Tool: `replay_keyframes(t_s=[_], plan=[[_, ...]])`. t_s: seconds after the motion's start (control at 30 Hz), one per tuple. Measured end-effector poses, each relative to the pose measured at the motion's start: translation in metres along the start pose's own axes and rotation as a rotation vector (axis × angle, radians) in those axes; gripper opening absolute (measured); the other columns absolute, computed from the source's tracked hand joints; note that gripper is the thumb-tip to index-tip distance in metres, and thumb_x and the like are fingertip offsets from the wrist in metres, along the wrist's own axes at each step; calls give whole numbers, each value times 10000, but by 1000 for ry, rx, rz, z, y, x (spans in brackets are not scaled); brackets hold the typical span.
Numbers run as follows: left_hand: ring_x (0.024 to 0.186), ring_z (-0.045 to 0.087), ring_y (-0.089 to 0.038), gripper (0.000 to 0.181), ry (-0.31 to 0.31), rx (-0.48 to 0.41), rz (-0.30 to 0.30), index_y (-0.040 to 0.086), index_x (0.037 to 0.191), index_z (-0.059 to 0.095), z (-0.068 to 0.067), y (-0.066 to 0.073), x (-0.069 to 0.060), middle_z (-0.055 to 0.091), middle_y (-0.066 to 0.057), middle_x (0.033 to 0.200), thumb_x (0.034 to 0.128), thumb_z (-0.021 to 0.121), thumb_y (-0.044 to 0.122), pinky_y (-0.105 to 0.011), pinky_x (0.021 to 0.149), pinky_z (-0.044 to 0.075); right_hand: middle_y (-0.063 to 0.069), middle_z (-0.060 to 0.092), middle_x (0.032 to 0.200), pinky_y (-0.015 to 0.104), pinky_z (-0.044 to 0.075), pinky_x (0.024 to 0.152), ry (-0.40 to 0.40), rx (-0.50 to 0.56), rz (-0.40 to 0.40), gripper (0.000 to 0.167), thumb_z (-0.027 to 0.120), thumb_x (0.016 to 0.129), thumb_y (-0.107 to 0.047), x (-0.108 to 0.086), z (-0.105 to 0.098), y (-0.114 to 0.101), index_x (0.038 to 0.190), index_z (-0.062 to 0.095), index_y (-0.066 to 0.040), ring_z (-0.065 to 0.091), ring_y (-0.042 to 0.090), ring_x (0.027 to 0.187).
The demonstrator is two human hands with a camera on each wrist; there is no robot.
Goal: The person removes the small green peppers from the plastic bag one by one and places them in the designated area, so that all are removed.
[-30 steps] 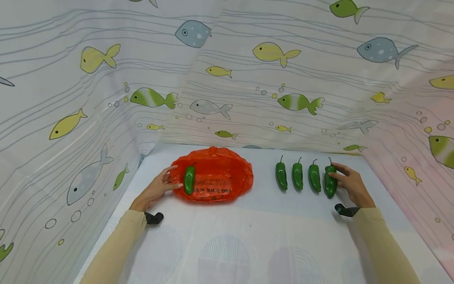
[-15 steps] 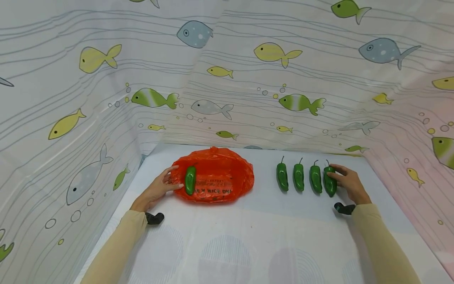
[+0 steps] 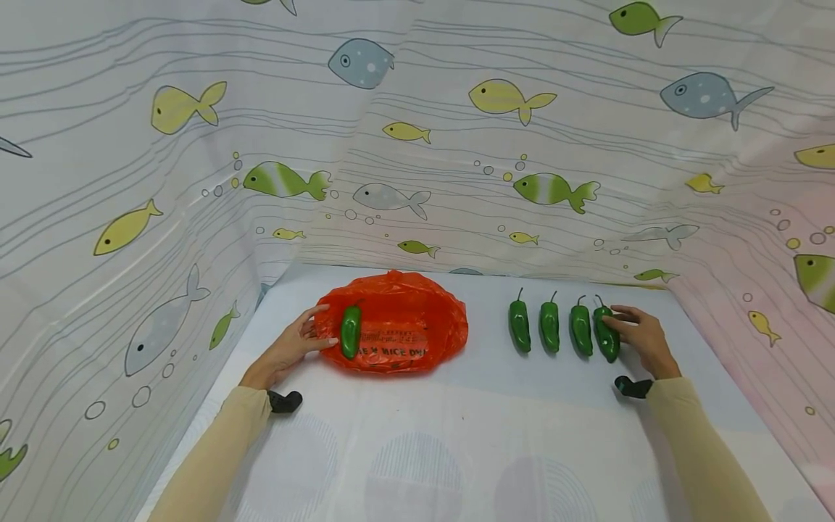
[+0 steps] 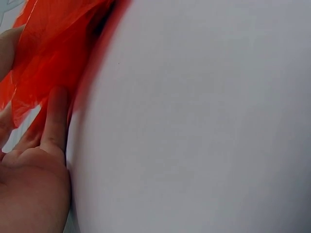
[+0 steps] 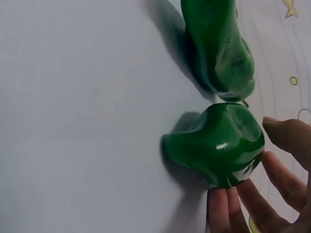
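Note:
In the head view, a red plastic bag (image 3: 398, 308) lies with its mouth spread at the back left. One green chili pepper (image 3: 350, 332) rests in it near the left side. My left hand (image 3: 290, 349) holds the bag's left edge, the thumb over the front and the other fingers farther back. On the right, several similar peppers (image 3: 549, 326) lie in a row, stems pointing away. My right hand (image 3: 642, 337) grips the rightmost pepper (image 5: 218, 145) from its right side, thumb and fingers around its stem end. The pepper leans slightly, its stem toward the left.
A white table (image 3: 417, 449) carries the bag and the peppers. Fish-printed cloth (image 3: 457, 203) rises behind it and along both sides. A neighbouring pepper (image 5: 218, 48) lies just left of the gripped one. Each wrist bears a black device (image 3: 633, 386).
The rightmost pepper has turned slightly and shifted left toward its neighbour, its stem end now tilted left. My right hand moved a little with it. My left hand and the bag stay put.

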State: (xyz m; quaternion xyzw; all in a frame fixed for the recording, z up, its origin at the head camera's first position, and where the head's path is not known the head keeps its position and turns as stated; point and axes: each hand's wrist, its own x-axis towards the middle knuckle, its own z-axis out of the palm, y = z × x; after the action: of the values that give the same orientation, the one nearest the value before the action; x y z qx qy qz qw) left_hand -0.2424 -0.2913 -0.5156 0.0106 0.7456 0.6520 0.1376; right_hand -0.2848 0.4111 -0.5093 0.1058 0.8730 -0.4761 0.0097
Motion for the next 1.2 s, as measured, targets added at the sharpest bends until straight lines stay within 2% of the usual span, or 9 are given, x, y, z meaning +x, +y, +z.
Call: replay_keyframes(t_s=[0.13,0.23,0.4,0.57,0.67,0.77,0.9,1.03,1.2], plan=[[1467,312,-361,935,-2,2,9,211,1638,232,1,1,1,282,-168,1633,907,813,162,-517,1188,293,323,406,1524,541,460,1009,42,-37,-10,728,590,1027,-485,-4,-1,-4,1543,415,-2,457,473,1313],[1471,306,-368,933,-5,3,13,211,1641,226,1,3,0,275,-173,1637,913,807,159,-523,1189,291,308,423,1519,626,412,1044,92,-60,-17,693,568,1035,-481,-6,0,-12,1526,445,-6,436,488,1339],[1480,290,-368,928,-2,3,9,215,1641,225,-1,4,0,271,-175,1641,917,800,140,-532,1193,272,253,503,1478,583,441,1008,159,-80,-82,647,596,1024,-473,-10,4,-31,1480,515,-21,474,438,1321],[1478,295,-356,927,-2,12,5,225,1639,233,-2,4,1,267,-168,1646,914,805,152,-461,1171,330,216,574,1406,311,486,845,166,-86,-168,561,632,1022,-404,-17,7,-52,1442,561,-39,547,309,1174],[1469,311,-353,919,-9,8,13,220,1637,236,-2,3,1,284,-171,1636,917,802,145,-353,1106,404,210,577,1397,228,460,791,145,-84,-212,562,644,1018,-409,-22,12,-65,1439,564,-46,539,273,1144],[1457,328,-350,903,-9,3,21,219,1632,251,-2,1,1,309,-169,1622,918,798,135,-270,1031,438,206,559,1413,298,465,847,118,-87,-251,589,641,1014,-440,-25,19,-77,1448,554,-52,523,316,1193],[1449,341,-341,896,-7,4,21,226,1627,262,-2,-2,2,322,-159,1612,916,801,141,-277,1036,430,196,550,1433,438,460,917,91,-94,-288,590,649,1013,-430,-29,29,-92,1456,546,-54,506,377,1253],[1447,344,-338,897,-7,0,16,224,1626,264,-1,-2,1,322,-155,1610,914,804,142,-301,1063,418,168,553,1438,405,461,913,47,-51,-295,596,658,1006,-437,-33,39,-107,1459,544,-66,508,335,1243],[1445,343,-351,898,-9,-7,21,215,1627,261,-2,-2,0,319,-166,1610,914,802,133,-251,1009,448,151,556,1433,383,467,911,-31,3,-331,590,675,1001,-421,-38,52,-123,1460,547,-74,521,288,1208]])
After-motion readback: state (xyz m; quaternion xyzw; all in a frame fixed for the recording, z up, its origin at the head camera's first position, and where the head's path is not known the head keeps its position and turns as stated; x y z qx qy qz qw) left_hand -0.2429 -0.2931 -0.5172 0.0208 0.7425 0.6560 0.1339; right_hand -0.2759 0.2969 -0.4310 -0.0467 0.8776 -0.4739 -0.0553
